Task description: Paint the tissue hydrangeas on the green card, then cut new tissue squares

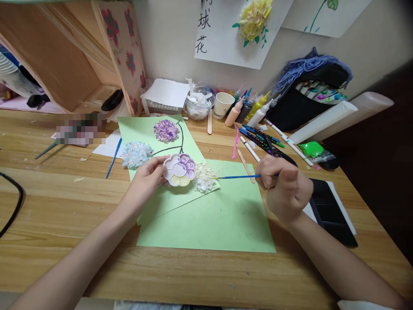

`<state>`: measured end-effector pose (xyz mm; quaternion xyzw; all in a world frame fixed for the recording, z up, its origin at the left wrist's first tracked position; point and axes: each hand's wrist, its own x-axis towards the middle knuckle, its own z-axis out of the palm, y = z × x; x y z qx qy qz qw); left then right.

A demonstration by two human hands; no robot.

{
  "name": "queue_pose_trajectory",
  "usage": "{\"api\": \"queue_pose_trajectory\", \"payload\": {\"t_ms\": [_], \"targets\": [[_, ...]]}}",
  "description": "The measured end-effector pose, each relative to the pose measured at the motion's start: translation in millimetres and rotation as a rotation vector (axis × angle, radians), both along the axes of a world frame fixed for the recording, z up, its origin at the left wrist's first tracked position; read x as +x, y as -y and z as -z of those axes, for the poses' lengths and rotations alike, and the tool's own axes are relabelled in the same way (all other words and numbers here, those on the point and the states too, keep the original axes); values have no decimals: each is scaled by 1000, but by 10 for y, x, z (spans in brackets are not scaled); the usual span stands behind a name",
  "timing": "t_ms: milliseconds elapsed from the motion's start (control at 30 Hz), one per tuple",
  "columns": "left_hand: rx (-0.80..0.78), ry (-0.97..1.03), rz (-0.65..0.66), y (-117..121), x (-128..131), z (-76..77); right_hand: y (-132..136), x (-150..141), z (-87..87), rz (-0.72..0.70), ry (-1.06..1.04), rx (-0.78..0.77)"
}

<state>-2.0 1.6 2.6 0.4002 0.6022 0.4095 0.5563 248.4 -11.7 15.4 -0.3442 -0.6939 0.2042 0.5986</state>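
Right hand (285,189) is closed round blue brush (238,176), tip at yellow-white flower (204,174) on green paper (167,200), left hand (149,170) pinching palette (174,168) just beside; I'd judge light dabs, palette level, avoid flattening the flower

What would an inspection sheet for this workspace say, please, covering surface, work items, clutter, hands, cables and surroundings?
Surface: wooden table; lower green sheet partly covered by upper green sheet.
Work items: purple flower, blue flower and yellow-white flower on the upper sheet.
Clutter: pens, paint bottles, paper cup and a bowl of scraps toward the wall.
Hands: left hand holds a palette; right hand grips a brush, tip at the yellow-white flower, contact unclear.
Cables: black curved strip at the left edge; cannot tell whether it is a cable.
Surroundings: wall with a flower picture.
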Motion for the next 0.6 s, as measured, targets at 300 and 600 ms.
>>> {"api": "queue_pose_trajectory", "payload": {"t_ms": [300, 600], "targets": [[0, -9, 1, 5, 2, -4, 10, 2, 1, -2, 2, 18], [7, -4, -1, 9, 9, -7, 6, 3, -1, 19, 7, 24]]}}
